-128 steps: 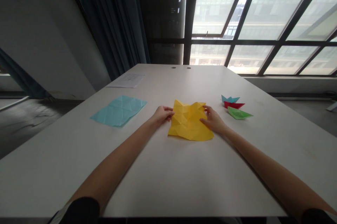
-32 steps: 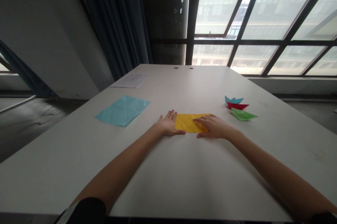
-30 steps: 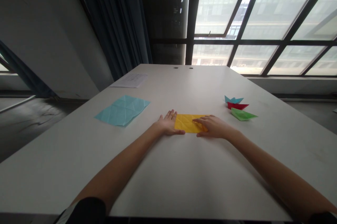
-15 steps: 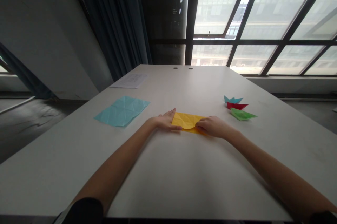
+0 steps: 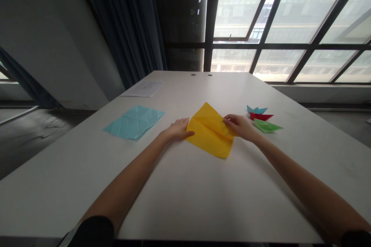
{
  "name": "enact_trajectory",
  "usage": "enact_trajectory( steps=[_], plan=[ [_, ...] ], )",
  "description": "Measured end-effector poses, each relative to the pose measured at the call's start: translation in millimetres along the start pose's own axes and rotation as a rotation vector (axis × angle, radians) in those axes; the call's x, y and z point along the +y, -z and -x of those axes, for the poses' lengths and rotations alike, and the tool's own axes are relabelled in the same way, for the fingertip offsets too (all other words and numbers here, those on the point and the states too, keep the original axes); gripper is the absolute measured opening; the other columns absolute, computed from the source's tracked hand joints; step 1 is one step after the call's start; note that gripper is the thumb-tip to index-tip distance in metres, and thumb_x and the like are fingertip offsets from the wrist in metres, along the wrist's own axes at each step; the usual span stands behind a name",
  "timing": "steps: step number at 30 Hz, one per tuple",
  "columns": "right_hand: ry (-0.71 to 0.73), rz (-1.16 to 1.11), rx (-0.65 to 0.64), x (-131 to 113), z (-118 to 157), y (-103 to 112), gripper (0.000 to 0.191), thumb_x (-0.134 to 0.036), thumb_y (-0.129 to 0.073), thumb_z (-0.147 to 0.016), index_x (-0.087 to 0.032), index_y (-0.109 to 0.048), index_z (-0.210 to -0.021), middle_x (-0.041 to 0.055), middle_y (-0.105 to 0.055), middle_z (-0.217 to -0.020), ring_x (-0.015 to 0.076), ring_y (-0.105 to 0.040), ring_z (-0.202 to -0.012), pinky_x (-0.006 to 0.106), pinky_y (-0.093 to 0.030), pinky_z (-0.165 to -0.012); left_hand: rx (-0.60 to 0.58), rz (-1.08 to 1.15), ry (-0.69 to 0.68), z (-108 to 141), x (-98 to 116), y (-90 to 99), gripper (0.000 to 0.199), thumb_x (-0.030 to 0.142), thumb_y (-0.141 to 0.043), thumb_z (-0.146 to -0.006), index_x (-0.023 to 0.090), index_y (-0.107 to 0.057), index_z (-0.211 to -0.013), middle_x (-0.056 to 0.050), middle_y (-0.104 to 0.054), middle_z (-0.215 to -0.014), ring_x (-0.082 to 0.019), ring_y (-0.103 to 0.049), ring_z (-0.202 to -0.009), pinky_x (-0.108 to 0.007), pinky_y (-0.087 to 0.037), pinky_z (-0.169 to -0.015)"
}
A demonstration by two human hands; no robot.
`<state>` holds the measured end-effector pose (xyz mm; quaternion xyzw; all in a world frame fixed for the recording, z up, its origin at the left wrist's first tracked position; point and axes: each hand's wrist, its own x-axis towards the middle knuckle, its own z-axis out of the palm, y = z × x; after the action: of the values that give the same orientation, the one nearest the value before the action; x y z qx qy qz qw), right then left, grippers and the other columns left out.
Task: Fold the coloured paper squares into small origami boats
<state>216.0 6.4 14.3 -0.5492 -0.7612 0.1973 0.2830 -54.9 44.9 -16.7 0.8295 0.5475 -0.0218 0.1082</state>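
A sheet of yellow origami paper is spread between my hands, creased across its middle, its near edge curling a little. My left hand grips its left corner, the thumb over the paper and the fingers along the far side. At the upper right edge, my right hand pinches the sheet between thumb and fingers. Just beyond that hand lie three folded paper boats: a blue one, a red one and a green one.
On the left of the white table lies a light blue creased paper sheet. Farther back, a printed white page rests by the left edge. Behind the table are a dark curtain and windows.
The yellow paper has opened from a folded strip into a wide sheet. My right hand has moved slightly away from me and to the right with its edge; my left hand shifted slightly left.
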Motion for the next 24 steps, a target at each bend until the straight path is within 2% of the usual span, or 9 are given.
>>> enact_trajectory(
  steps=[2,5,9,14,16,19,21,24],
  plan=[
    [-0.058,-0.020,0.019,11,-4,4,0.035,-0.046,-0.043,-0.080,-0.017,-0.063,-0.083,0.0019,-0.062,-0.066,0.0130,-0.055,-0.059,0.022,-0.040,-0.050,-0.020,-0.008,0.026,-2,-3,-2.8,0.075,0.063,-0.040,-0.075,0.020,-0.023,-0.135,-0.013,-0.023,-0.144,-0.030,-0.025,-0.130,-0.045,-0.027,-0.100],
    [-0.112,-0.014,0.025,29,-9,12,0.035,-0.046,-0.044,-0.079,-0.016,-0.064,-0.083,0.0031,-0.064,-0.068,0.0140,-0.057,-0.060,0.022,-0.042,-0.050,-0.031,-0.033,0.021,-6,-6,-5.3,0.068,0.060,-0.039,-0.076,0.022,-0.030,-0.132,-0.013,-0.026,-0.143,-0.029,-0.026,-0.129,-0.044,-0.027,-0.100],
    [-0.124,0.054,-0.069,52,-13,20,0.035,-0.045,-0.047,-0.077,-0.015,-0.065,-0.080,0.0043,-0.066,-0.069,0.0149,-0.058,-0.061,0.023,-0.044,-0.052,-0.031,-0.042,0.011,-9,-8,-6.3,0.064,0.058,-0.040,-0.077,0.024,-0.032,-0.131,-0.012,-0.027,-0.142,-0.027,-0.026,-0.128,-0.043,-0.027,-0.100],
    [-0.102,0.230,-0.061,68,-13,9,0.033,-0.040,-0.042,-0.081,-0.017,-0.065,-0.085,0.0050,-0.067,-0.077,0.0165,-0.060,-0.069,0.026,-0.044,-0.061,0.013,-0.043,0.002,-10,-8,-7.6,0.060,0.056,-0.041,-0.078,0.026,-0.037,-0.129,-0.010,-0.032,-0.139,-0.027,-0.027,-0.127,-0.043,-0.028,-0.099],
    [-0.105,0.274,-0.069,72,-12,3,0.034,-0.039,-0.040,-0.082,-0.017,-0.065,-0.089,0.0062,-0.067,-0.080,0.0175,-0.060,-0.072,0.028,-0.044,-0.065,0.048,-0.049,-0.003,-10,-8,-8.9,0.056,0.055,-0.042,-0.078,0.027,-0.041,-0.126,-0.009,-0.035,-0.137,-0.026,-0.029,-0.126,-0.042,-0.028,-0.099],
    [-0.100,0.247,-0.115,74,-9,-2,0.042,-0.047,-0.041,-0.082,-0.016,-0.062,-0.102,0.0074,-0.066,-0.083,0.0185,-0.060,-0.074,0.029,-0.045,-0.067,0.092,-0.052,-0.006,-11,-9,-11.1,0.053,0.054,-0.041,-0.079,0.027,-0.044,-0.124,-0.009,-0.036,-0.136,-0.027,-0.030,-0.125,-0.043,-0.029,-0.099],
    [-0.071,0.193,-0.167,75,-5,-2,0.050,-0.051,-0.047,-0.078,-0.017,-0.055,-0.114,0.0073,-0.065,-0.087,0.0183,-0.059,-0.075,0.029,-0.045,-0.067,0.108,-0.048,-0.012,-12,-10,-12.1,0.052,0.053,-0.041,-0.079,0.027,-0.045,-0.124,-0.009,-0.037,-0.135,-0.027,-0.031,-0.124,-0.043,-0.029,-0.098],
    [-0.029,0.145,-0.209,76,-1,-2,0.062,-0.049,-0.055,-0.072,-0.017,-0.045,-0.125,0.0067,-0.063,-0.090,0.0174,-0.057,-0.074,0.028,-0.045,-0.066,0.115,-0.022,-0.026,-12,-10,-12.6,0.049,0.051,-0.043,-0.079,0.026,-0.047,-0.121,-0.008,-0.041,-0.132,-0.026,-0.033,-0.123,-0.041,-0.029,-0.099]
  ],
)
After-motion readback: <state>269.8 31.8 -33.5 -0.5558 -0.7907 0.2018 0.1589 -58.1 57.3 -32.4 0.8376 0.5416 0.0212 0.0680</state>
